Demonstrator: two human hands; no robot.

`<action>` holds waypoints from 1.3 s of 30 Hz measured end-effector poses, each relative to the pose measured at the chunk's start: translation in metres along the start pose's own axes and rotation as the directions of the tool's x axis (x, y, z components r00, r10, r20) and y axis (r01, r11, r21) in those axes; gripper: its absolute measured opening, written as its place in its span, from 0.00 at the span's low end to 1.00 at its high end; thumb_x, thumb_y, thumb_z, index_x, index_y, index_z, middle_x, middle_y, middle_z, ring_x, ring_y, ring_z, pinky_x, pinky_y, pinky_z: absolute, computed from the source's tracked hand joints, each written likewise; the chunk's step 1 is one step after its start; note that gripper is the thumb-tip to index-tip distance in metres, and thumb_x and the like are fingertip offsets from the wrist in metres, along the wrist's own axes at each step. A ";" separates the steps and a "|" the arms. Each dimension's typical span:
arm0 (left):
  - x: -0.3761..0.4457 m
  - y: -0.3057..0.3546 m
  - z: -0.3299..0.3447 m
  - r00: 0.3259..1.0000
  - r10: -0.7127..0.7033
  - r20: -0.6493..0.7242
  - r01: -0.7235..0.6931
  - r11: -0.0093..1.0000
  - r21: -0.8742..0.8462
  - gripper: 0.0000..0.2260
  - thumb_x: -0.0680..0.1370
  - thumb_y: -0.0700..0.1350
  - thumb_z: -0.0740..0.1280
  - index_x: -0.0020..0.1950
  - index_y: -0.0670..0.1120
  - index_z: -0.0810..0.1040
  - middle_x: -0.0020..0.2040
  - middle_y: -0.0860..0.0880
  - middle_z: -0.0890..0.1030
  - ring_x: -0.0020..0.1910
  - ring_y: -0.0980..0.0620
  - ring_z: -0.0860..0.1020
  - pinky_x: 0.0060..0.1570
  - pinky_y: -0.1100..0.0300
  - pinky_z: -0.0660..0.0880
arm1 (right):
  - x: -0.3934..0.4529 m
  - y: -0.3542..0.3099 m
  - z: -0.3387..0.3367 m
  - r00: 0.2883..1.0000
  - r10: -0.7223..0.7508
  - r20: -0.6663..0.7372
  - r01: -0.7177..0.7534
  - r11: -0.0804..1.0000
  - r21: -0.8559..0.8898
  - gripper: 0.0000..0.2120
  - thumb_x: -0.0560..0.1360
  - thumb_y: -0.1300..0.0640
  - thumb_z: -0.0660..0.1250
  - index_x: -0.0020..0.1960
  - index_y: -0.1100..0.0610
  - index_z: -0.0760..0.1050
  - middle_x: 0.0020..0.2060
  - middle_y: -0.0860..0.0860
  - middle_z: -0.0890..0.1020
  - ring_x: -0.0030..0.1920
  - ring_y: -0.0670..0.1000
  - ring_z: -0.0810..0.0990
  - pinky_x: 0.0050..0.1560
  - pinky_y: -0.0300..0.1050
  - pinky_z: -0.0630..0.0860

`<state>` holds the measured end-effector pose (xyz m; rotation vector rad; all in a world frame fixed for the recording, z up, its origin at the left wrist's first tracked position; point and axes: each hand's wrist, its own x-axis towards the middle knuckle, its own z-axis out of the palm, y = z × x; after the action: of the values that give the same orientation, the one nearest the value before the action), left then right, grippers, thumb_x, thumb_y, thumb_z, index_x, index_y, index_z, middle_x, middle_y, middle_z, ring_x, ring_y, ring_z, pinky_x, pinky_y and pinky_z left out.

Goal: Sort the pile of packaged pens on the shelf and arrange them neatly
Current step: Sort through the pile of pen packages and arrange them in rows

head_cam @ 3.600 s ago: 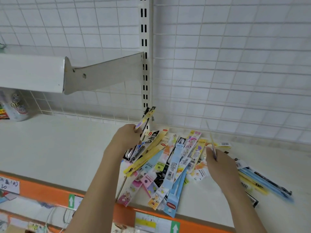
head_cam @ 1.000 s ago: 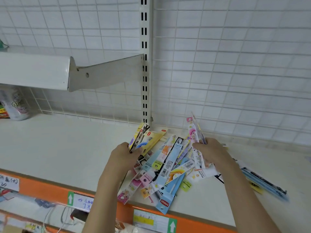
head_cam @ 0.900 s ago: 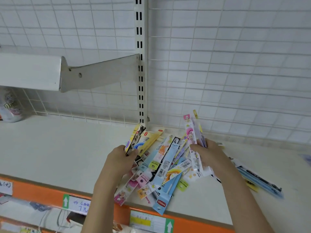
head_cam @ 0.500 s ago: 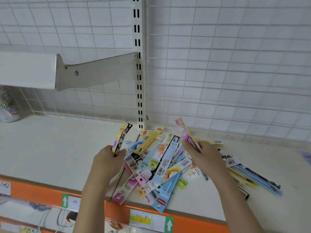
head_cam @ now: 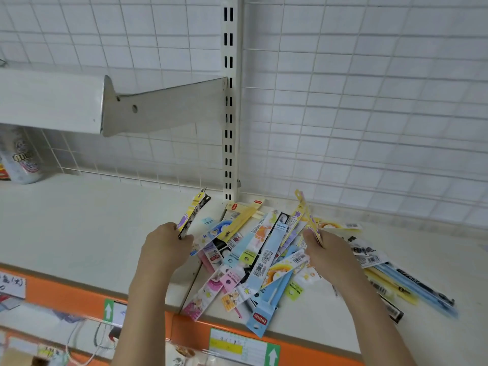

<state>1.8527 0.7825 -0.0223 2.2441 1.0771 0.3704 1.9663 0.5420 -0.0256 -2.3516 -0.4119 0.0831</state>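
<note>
A loose pile of packaged pens (head_cam: 261,257) lies fanned out on the white shelf (head_cam: 79,228), some reaching over its front edge. My left hand (head_cam: 165,249) grips a small bundle of pen packs (head_cam: 194,212) with yellow and black cards, raised at the pile's left side. My right hand (head_cam: 327,256) pinches a thin yellow and purple pen pack (head_cam: 306,217), tilted up over the pile's right part. More long blue, yellow and black packs (head_cam: 406,283) lie to the right, partly behind my right forearm.
A slotted upright post (head_cam: 229,101) stands behind the pile against the wire grid back wall. An upper shelf with its bracket (head_cam: 163,107) juts out at left. A can (head_cam: 22,157) stands far left. An orange price rail (head_cam: 66,297) runs along the front edge.
My right hand has swapped its pink pack for a yellow and purple one and drawn slightly right. The left hand's bundle moved left off the pile over the past seconds.
</note>
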 end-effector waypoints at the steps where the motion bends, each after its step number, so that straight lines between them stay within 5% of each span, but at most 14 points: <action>1: 0.003 0.004 0.001 1.000 0.012 0.001 -0.012 1.000 0.001 0.14 0.75 0.41 0.63 0.32 0.43 0.63 0.29 0.47 0.69 0.29 0.50 0.66 0.27 0.60 0.60 | 0.000 0.001 -0.001 1.000 0.010 0.003 -0.010 1.000 0.021 0.20 0.81 0.48 0.53 0.35 0.59 0.65 0.34 0.58 0.77 0.41 0.60 0.81 0.34 0.44 0.66; 4: 0.014 0.024 0.010 0.995 0.086 0.045 -0.086 0.996 0.004 0.15 0.74 0.43 0.65 0.31 0.44 0.63 0.29 0.48 0.69 0.27 0.51 0.66 0.27 0.61 0.60 | 0.000 0.002 -0.002 0.999 0.043 -0.015 -0.042 0.997 0.065 0.20 0.81 0.50 0.54 0.43 0.67 0.70 0.39 0.63 0.80 0.44 0.63 0.81 0.32 0.43 0.67; 7: 0.025 0.048 0.026 0.975 0.175 0.135 -0.181 0.983 0.039 0.16 0.74 0.48 0.67 0.31 0.45 0.65 0.30 0.49 0.70 0.30 0.49 0.70 0.28 0.62 0.62 | 0.000 0.004 -0.003 0.998 0.044 -0.039 -0.044 0.999 0.009 0.19 0.81 0.50 0.55 0.35 0.60 0.63 0.28 0.54 0.70 0.39 0.60 0.81 0.28 0.41 0.62; 13: 0.037 0.070 0.061 0.943 0.200 0.265 -0.266 0.933 0.241 0.18 0.74 0.59 0.65 0.36 0.45 0.68 0.33 0.50 0.71 0.38 0.47 0.74 0.35 0.58 0.68 | -0.003 0.003 -0.010 0.994 0.084 -0.074 -0.085 0.996 -0.010 0.18 0.80 0.56 0.57 0.33 0.58 0.59 0.24 0.49 0.66 0.20 0.36 0.72 0.24 0.28 0.66; 17: 0.045 0.069 0.066 0.954 0.220 0.204 -0.275 0.914 0.298 0.11 0.76 0.51 0.64 0.49 0.44 0.75 0.39 0.48 0.74 0.40 0.46 0.75 0.37 0.58 0.70 | -0.002 0.006 -0.011 0.991 0.093 -0.091 -0.100 0.993 -0.066 0.18 0.79 0.55 0.58 0.33 0.58 0.59 0.26 0.50 0.65 0.23 0.44 0.67 0.26 0.38 0.60; 22: 0.045 0.070 0.044 0.948 0.224 0.225 -0.265 0.949 0.172 0.13 0.73 0.43 0.65 0.31 0.45 0.65 0.30 0.49 0.68 0.30 0.49 0.68 0.30 0.63 0.64 | 0.001 0.004 -0.002 0.997 0.054 -0.061 -0.058 0.996 -0.062 0.17 0.79 0.53 0.58 0.34 0.58 0.61 0.28 0.53 0.67 0.33 0.55 0.75 0.29 0.40 0.61; 29: 0.030 0.056 0.001 0.942 0.229 0.246 -0.224 0.973 -0.047 0.07 0.71 0.43 0.66 0.34 0.44 0.71 0.31 0.48 0.74 0.29 0.49 0.71 0.30 0.62 0.66 | 0.016 -0.013 0.004 0.999 0.019 0.027 -0.017 0.997 -0.077 0.19 0.79 0.54 0.58 0.32 0.57 0.58 0.26 0.51 0.63 0.27 0.50 0.62 0.29 0.44 0.59; 33: 0.019 0.048 -0.007 0.942 0.246 0.228 -0.211 0.963 -0.166 0.04 0.73 0.42 0.64 0.44 0.42 0.71 0.41 0.43 0.79 0.39 0.43 0.80 0.36 0.57 0.71 | 0.021 -0.023 0.013 0.987 0.036 0.158 -0.007 0.984 -0.177 0.22 0.79 0.50 0.59 0.30 0.56 0.58 0.25 0.50 0.62 0.25 0.49 0.61 0.27 0.42 0.58; 39: 0.018 0.040 -0.004 0.954 0.221 0.203 -0.210 0.975 -0.073 0.11 0.76 0.44 0.62 0.35 0.44 0.64 0.31 0.49 0.69 0.28 0.52 0.67 0.28 0.61 0.62 | 0.024 -0.037 0.031 0.968 0.111 0.227 -0.041 0.956 -0.289 0.27 0.71 0.38 0.67 0.31 0.56 0.58 0.26 0.50 0.64 0.27 0.48 0.65 0.28 0.43 0.59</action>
<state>1.8861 0.7791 0.0064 2.3021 0.7081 0.2395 1.9732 0.5949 -0.0214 -2.6509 -0.4760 0.3734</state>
